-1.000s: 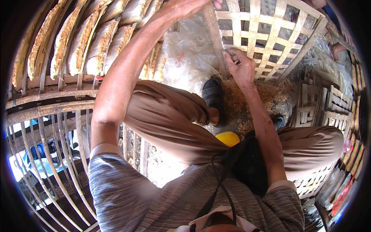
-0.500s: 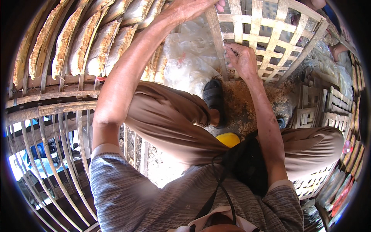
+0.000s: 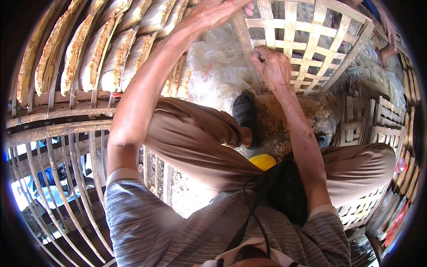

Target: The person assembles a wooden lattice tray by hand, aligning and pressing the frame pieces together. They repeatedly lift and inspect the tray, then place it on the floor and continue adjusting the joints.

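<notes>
Person sits w/ knees spread, working on a pale woven bamboo lattice panel (image 3: 311, 40) that stands tilted upright just in front of the legs, prob. so both hands can reach it w/o bending far.

Left hand (image 3: 218, 11) is up at the top edge of the frame, fingers curled shut around the upper end of a long flat bamboo strip (image 3: 249, 58) that forms the panel's left edge; looks like it steadies the strip from above. Right hand (image 3: 271, 66) is lower on the same strip, fingers bent in a tight pinch at the strip beside the weave. Can't tell if there's a small tool or thin sliver inside the pinch. Two hands on one strip, one high & one low, reads as keeping it straight while it's worked into the crossings.

Black sandal (image 3: 247, 115) on the foot sits on the ground right at the panel's base, touching or nearly so; may be bracing it, not certain. Heap of tan wood shavings (image 3: 284, 124) lies betw. the legs under the panel.

Counts: 1 lattice panel in hand; 1 sandal in view; 1 yellow rounded object (image 3: 262, 161) by the lap, partly hidden by a black bag (image 3: 284, 191). Split bamboo halves (image 3: 102, 53) on a rack at left: approx. 8–9 visible, laid side by side, cut face up. Clear plastic bags (image 3: 213, 71) behind the arm: number unclear. Stacked woven baskets (image 3: 378, 124) at right: several, can't count exactly.
</notes>
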The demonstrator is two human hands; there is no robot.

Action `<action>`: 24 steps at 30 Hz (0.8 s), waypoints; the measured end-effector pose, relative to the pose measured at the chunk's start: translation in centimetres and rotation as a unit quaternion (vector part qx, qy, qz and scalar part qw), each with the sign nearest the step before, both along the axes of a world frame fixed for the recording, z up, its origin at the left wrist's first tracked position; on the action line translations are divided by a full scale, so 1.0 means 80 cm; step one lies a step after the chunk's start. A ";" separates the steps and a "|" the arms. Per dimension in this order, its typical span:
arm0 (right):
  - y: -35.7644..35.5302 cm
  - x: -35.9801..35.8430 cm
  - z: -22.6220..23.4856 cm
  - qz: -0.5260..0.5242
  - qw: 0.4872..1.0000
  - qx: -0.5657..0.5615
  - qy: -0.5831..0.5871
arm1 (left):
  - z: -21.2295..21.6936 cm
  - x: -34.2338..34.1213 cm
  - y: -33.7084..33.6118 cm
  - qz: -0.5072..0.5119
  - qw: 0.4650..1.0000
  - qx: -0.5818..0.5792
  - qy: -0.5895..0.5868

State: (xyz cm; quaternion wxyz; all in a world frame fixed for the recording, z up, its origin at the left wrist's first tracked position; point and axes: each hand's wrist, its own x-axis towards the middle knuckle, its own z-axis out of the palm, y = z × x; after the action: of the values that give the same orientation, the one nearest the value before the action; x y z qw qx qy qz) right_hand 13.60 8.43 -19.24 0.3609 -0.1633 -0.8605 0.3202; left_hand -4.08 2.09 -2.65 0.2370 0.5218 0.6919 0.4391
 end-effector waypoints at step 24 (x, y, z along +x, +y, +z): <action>-0.038 0.004 -0.061 -0.021 0.716 -0.695 0.064 | 0.009 0.003 -0.001 0.038 0.997 -0.039 0.048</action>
State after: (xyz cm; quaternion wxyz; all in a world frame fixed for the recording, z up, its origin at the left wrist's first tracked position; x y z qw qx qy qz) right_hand 13.92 5.36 -24.15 0.2067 -0.3654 -0.3674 0.8299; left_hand -3.87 2.05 -1.95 0.2068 0.5058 0.7383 0.3953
